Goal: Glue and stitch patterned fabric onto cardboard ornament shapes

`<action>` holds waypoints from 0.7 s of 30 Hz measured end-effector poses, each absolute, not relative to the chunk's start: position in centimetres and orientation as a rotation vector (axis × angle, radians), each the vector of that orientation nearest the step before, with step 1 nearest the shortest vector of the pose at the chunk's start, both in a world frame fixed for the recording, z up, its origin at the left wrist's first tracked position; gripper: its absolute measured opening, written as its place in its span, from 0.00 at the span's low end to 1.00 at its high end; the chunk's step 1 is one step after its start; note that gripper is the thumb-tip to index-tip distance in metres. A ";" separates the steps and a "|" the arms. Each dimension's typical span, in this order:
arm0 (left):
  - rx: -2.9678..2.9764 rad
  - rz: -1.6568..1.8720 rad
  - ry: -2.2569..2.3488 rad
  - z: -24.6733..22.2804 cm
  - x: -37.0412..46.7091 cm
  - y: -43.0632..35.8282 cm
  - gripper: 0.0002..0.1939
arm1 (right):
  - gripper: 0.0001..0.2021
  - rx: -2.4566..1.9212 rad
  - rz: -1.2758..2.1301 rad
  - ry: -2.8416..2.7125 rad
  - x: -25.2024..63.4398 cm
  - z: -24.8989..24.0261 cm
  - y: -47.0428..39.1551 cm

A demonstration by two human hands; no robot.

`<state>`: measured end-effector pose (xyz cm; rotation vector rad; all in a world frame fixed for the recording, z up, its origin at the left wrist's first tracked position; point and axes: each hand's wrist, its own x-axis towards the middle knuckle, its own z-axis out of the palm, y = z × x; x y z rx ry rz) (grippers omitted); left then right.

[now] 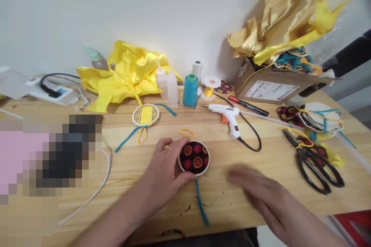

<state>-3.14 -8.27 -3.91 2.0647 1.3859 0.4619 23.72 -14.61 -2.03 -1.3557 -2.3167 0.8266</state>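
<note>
My left hand [171, 162] grips a round wooden-rimmed disc [197, 159] by its left edge, thumb below and fingers above. Dark cloth with red and orange circles covers the disc. A yellow cord loop [188, 133] sticks out at its top, and a teal cord [201, 204] trails from its bottom. To the right, my right hand [257, 189] is blurred over the table, touching nothing visible; its finger pose is smeared. Up and left of the disc lies a second round piece [146, 115] with a yellow centre, lattice sides and cords.
Behind are a white glue gun [224, 114], teal thread [190, 92], two bottles [173, 90], a marker [248, 105] and yellow satin [127, 73]. Black scissors [315, 166] and cloth pieces lie right, below a cardboard box [269, 87]. A white cable [100, 185] curves at left.
</note>
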 end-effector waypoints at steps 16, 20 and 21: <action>2.078 0.411 1.382 -3.7 -3.1 -8.1 0.32 | 0.15 -1.198 1.124 -2.124 21.7 -1.4 -14.8; 2.078 0.417 1.381 -3.8 -3.3 -8.2 0.32 | 0.16 -1.292 1.289 -2.294 22.7 -1.4 -15.5; 2.077 0.422 1.377 -3.8 -3.3 -8.3 0.32 | 0.15 -1.272 1.385 -2.308 23.0 -1.3 -15.8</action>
